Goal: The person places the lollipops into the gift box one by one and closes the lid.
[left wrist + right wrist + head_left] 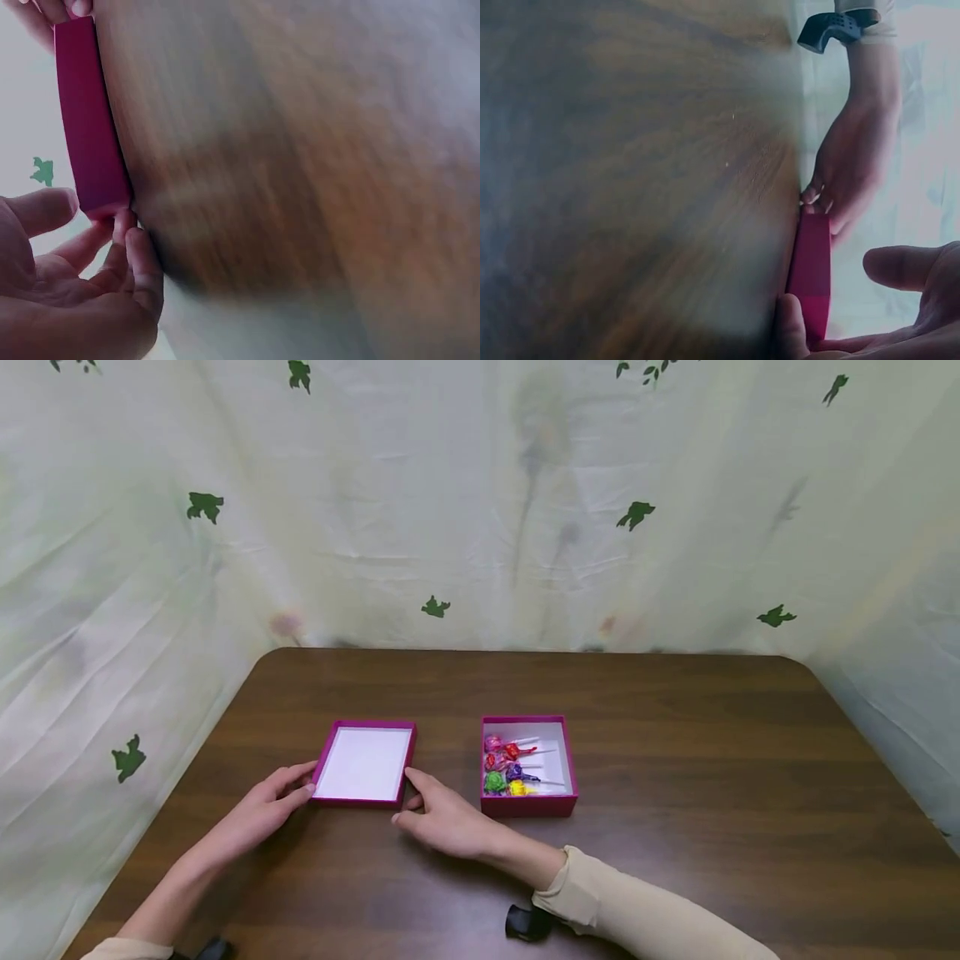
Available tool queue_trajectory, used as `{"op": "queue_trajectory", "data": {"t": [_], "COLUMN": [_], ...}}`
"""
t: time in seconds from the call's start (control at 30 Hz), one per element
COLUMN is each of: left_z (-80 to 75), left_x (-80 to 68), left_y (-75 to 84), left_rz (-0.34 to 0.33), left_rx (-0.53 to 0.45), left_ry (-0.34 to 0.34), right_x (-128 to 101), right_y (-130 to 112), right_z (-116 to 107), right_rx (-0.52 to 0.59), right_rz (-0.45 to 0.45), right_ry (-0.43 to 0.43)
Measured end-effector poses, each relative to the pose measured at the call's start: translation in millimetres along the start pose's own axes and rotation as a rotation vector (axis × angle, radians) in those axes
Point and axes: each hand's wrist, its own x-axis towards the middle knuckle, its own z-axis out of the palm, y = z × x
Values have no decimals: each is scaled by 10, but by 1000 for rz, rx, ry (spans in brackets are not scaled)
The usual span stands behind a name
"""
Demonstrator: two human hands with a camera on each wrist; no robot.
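A magenta box lid (pixel 367 764) lies with its white inside facing up, between the two hands. The left hand (pixel 264 806) holds its left side. In the left wrist view, that thumb (pixel 49 210) is at the upper rim and the curled fingers (pixel 142 259) are at the lower edge. At the lid's right side, the right hand (pixel 453 822) touches with its fingers, while its thumb (pixel 900 266) stands apart in the right wrist view. To the right sits a matching open box (pixel 528 807) with several wrapped lollipops (pixel 510 768) along its left side, sticks pointing right.
The dark brown wooden table (pixel 675 735) has rounded far corners. Behind and beside it hangs a pale curtain (pixel 465 485) with green leaf shapes. A black wrist device (pixel 525 923) is by the right cuff, low over the table.
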Motion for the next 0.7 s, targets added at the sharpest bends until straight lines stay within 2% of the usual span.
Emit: {"op": "queue_trajectory", "data": {"t": [0.2, 0.37, 0.5, 0.63, 0.7], "left_z": [19, 22, 54, 89, 100], "left_x": [30, -30, -78, -123, -139], "left_y": [-8, -19, 5, 59, 98], "left_rz": [-5, -17, -30, -86, -118], "left_rx": [11, 30, 30, -18, -89], "left_ry": [8, 65, 93, 82, 77], "right_x": [1, -19, -62, -119, -147], "right_y": [-4, -38, -43, -50, -57], "right_z": [36, 88, 116, 132, 137], "right_rx": [-35, -38, -3, 44, 66], "right_rz": [-9, -19, 9, 33, 25], "right_ry": [20, 15, 9, 9, 16]}}
